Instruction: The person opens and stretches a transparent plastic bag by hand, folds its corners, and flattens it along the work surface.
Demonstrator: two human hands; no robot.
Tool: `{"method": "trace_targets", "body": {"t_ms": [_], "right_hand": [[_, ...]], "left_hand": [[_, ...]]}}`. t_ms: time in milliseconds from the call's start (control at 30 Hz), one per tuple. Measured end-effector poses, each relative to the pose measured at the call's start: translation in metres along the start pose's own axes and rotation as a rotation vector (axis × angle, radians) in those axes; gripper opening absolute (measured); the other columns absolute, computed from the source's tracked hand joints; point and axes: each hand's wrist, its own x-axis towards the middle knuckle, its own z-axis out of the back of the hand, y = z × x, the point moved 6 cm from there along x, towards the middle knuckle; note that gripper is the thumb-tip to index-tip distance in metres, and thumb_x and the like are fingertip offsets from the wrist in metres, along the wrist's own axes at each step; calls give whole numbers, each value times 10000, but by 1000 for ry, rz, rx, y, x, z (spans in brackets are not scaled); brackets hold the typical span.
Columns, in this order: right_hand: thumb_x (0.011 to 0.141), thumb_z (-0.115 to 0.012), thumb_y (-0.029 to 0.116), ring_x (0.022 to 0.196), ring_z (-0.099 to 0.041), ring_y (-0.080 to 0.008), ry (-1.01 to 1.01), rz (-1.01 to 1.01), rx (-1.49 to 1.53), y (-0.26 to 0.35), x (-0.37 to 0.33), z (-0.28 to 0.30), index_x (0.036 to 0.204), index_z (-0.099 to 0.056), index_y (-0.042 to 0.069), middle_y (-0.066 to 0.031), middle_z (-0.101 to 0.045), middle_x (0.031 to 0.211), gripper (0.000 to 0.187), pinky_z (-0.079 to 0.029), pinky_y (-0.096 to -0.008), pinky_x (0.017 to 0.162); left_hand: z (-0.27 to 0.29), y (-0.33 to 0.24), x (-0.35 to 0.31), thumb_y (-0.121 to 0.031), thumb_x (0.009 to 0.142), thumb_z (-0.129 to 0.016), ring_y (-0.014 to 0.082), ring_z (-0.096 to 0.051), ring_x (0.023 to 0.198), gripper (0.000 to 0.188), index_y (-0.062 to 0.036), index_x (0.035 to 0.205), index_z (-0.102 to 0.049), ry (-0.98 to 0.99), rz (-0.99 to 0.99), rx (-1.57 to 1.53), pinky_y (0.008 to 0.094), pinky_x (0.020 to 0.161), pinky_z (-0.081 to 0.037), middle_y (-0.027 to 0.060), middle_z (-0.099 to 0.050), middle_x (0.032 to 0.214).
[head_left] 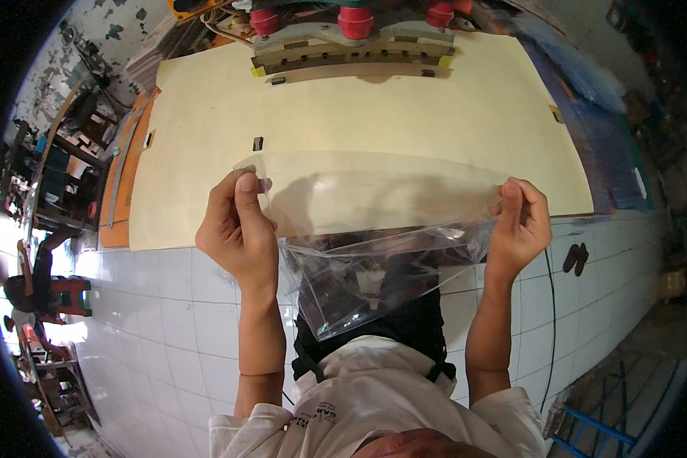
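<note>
A sheet of clear, flexible plastic (382,191) is stretched between my two hands over the front part of a cream-coloured board (206,114). My left hand (240,214) pinches its left corner between thumb and fingers. At the opposite corner my right hand (519,221) grips it the same way. The sheet's near part folds and hangs past the board's front edge, in front of my lap. Beyond my left hand a small dark block (258,143) sits on the board.
At the back, a machine head with red cylinders (356,23) and a long metal bar (351,55) stands over the board. Small dark blocks lie near the bar. Right of the board is bluish plastic film (580,76). On the tiled floor (168,320) lie dark slippers (576,259) and a cable (551,320).
</note>
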Motion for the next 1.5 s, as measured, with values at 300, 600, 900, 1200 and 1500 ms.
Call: {"method": "trace_targets", "body": {"t_ms": [300,600,900,1200,1500], "right_hand": [[884,-691,160,633,-543,-86,21,59,-30,-9,8,-5,883,-649,-21,-33,-638,732,186,-447,-217,594],[877,-673,93,702,-558,-99,35,31,-41,-16,8,-9,904,-662,-28,-57,-659,809,124,-453,-223,619],[881,-678,120,628,-505,-60,30,-7,-35,-14,8,-11,902,-656,-14,-48,-644,787,137,-391,-191,527],[896,-668,150,580,-469,-62,45,52,4,-13,9,-10,905,-641,-11,-47,-627,780,164,-360,-198,487],[908,-646,141,584,-456,-59,70,22,42,-15,9,-10,904,-633,-7,-39,-605,757,149,-348,-199,480]], "left_hand": [[-4,8,6,-160,937,-595,35,-403,411,206,32,900,-659,15,54,-25,200,366,-286,77,-637,689],[-11,20,10,-210,908,-621,44,-378,370,259,42,859,-653,95,335,-237,205,333,-251,79,-602,628],[-9,16,13,-210,914,-610,87,-481,449,264,49,899,-656,132,323,-312,208,423,-329,69,-573,604],[-6,18,16,-203,904,-617,140,-547,467,268,61,920,-661,155,323,-295,233,420,-415,142,-627,704],[-8,20,17,-220,901,-628,140,-549,470,282,59,913,-662,214,401,-354,240,436,-445,119,-623,691]]}}
